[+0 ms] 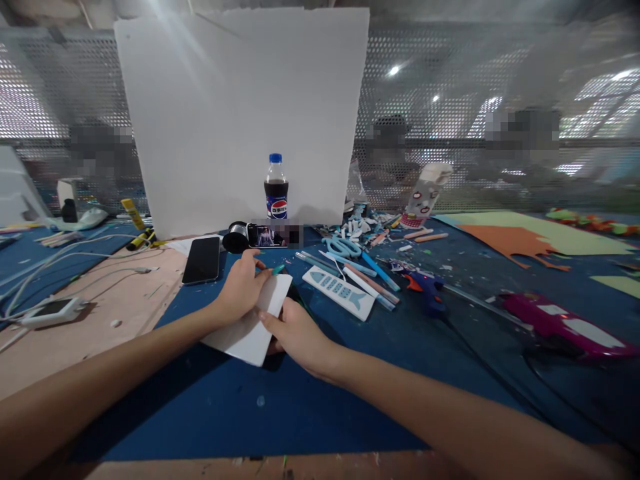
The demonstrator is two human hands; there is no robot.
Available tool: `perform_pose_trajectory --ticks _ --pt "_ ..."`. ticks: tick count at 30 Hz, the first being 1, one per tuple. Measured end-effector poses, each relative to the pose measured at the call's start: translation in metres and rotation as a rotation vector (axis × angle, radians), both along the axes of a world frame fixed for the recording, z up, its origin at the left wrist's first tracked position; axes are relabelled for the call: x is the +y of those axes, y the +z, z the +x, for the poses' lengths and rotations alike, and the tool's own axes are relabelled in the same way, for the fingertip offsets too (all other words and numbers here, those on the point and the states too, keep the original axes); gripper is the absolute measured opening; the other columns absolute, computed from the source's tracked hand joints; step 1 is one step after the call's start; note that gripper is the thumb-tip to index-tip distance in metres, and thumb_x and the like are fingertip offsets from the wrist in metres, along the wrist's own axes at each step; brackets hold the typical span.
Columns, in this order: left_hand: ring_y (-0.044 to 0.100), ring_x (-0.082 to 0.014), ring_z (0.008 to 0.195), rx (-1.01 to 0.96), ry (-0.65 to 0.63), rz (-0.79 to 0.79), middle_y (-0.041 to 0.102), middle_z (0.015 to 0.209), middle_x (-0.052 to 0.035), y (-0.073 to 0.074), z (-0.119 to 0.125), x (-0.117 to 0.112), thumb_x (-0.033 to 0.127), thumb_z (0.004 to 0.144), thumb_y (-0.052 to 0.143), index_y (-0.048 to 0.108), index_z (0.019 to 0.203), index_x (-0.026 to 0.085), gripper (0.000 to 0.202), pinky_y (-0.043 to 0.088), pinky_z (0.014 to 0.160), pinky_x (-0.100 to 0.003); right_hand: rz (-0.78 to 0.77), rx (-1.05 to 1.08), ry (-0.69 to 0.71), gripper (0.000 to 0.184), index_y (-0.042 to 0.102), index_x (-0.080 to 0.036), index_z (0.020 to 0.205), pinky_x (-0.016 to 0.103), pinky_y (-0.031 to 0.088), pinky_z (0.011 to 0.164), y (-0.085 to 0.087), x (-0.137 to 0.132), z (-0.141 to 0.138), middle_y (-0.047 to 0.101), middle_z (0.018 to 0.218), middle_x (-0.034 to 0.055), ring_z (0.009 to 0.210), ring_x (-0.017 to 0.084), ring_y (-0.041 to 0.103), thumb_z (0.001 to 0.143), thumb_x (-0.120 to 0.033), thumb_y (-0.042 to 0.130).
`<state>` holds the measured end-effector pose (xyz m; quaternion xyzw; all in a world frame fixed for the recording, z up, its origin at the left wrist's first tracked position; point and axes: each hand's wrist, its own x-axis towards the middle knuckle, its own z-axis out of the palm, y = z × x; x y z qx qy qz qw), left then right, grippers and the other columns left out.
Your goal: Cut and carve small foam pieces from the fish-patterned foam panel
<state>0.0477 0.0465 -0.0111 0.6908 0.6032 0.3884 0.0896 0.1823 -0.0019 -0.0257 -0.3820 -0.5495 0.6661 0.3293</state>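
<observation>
A white rectangular board (240, 341), seemingly foam or card, is held tilted just above the blue mat (300, 420). My right hand (303, 337) grips its right edge, thumb on the upper face and fingers underneath. Over the board's far left part, my left hand (240, 287) is closed, its fingers bent together. A small teal piece (279, 269) sticks out at the left fingertips, at the board's far edge; its kind is unclear. To the right lies a white card with a blue fish skeleton (340, 292).
Behind are a phone (201, 260), a propped phone playing video (267, 235), a cola bottle (277, 190) and light-blue scissors (343, 248). Pens (373, 287), a blue glue gun (427, 293) and a magenta glue gun (565, 323) with trailing cords lie right. Cables (60, 257) run left.
</observation>
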Motion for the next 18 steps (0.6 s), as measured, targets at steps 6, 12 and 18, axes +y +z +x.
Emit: perform_pose_trajectory --ticks 6,12,18 --pt "0.057 -0.0209 0.083 -0.091 -0.069 -0.093 0.06 0.088 -0.0079 -0.0033 -0.005 0.0041 0.019 0.079 0.049 0.043 0.109 0.012 0.032 0.045 0.073 -0.034 -0.067 0.018 -0.006 0.016 0.047 -0.015 0.093 0.032 0.054 0.061 0.0056 -0.0017 0.0005 0.06 0.089 0.0075 0.075 0.018 0.063 0.083 -0.025 0.052" --pt "0.056 -0.0191 0.079 -0.17 -0.14 -0.15 0.058 0.087 -0.007 -0.0055 -0.0078 0.0071 0.021 0.078 0.048 0.043 0.109 0.013 0.033 0.045 0.068 -0.031 -0.115 0.082 0.013 0.013 0.046 -0.014 0.097 0.029 0.054 0.058 0.0094 -0.002 0.0003 0.062 0.09 0.008 0.071 0.016 0.063 0.086 -0.02 0.047" --pt "0.05 -0.0168 0.076 0.014 -0.168 0.092 0.049 0.087 -0.006 0.0026 -0.0099 0.0025 0.025 0.084 0.04 0.038 0.098 0.016 0.017 0.044 0.07 -0.032 -0.121 0.072 0.01 0.017 0.047 -0.015 0.099 0.032 0.054 0.06 0.0097 0.0003 -0.0001 0.062 0.091 0.0082 0.074 0.017 0.063 0.085 -0.024 0.049"
